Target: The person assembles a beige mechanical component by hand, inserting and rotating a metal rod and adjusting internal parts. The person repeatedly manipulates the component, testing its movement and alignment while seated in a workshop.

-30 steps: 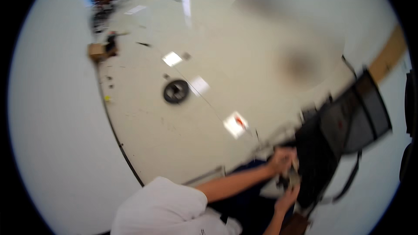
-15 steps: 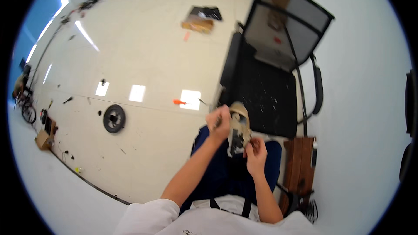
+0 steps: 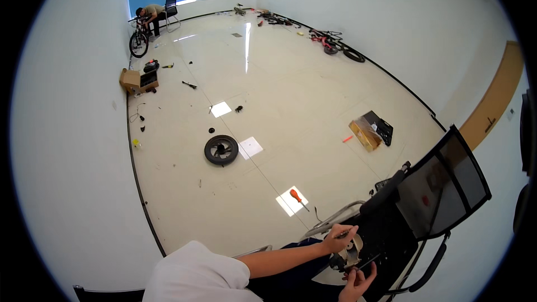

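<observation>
A beige curved housing with dark parts at its lower end sits between my two hands, over the black chair seat. My left hand is closed at its upper left side, its fingers curled around something dark and thin that I cannot make out. Below the housing, my right hand pinches a thin dark rod that slants up to the right. The right fingertips are close to the housing's lower edge; whether they touch it is hard to tell.
The black mesh chair stands right in front of me. On the floor lie an orange-handled screwdriver, a wheel, an opened black case and a cardboard box. Far left, another person bends over a bicycle.
The view has swung up and to the left, so my hands now appear lower right. My right hand now shows a thin dark rod in its fingers. The housing stays between both hands.
</observation>
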`<action>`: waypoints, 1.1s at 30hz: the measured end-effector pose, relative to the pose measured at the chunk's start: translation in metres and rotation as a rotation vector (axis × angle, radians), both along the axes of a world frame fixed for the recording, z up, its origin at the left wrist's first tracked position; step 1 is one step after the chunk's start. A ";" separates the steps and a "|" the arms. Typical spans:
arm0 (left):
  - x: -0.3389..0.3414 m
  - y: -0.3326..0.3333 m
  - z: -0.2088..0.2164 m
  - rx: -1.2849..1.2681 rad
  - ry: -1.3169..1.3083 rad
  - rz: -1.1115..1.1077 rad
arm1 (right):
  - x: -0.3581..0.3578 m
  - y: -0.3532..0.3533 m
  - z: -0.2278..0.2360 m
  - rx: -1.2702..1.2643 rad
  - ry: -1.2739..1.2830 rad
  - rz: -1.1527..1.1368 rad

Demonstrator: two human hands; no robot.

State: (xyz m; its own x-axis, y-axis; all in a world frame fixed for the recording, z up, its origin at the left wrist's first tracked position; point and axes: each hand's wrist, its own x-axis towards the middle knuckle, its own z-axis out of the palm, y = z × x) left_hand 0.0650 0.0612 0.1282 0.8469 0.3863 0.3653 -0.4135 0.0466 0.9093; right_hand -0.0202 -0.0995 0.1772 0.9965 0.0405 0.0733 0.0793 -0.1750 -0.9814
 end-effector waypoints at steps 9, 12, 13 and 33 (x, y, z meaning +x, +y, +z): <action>0.002 -0.006 0.008 -0.026 -0.109 0.037 | -0.013 -0.009 0.003 -0.120 0.068 -0.192; 0.004 -0.010 0.006 -0.037 -0.076 0.034 | -0.011 -0.006 0.014 -0.146 0.243 -0.198; 0.006 -0.013 0.000 -0.056 -0.042 -0.005 | -0.002 -0.009 -0.002 -0.061 0.233 -0.223; 0.009 -0.005 0.012 -0.143 0.068 -0.067 | -0.047 0.006 0.030 0.306 0.261 0.145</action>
State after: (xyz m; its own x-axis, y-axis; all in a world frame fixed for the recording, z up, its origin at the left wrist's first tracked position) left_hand 0.0743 0.0567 0.1398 0.8933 0.3725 0.2515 -0.3428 0.2028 0.9173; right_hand -0.0669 -0.0940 0.2074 0.9689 0.1967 -0.1503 -0.1762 0.1217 -0.9768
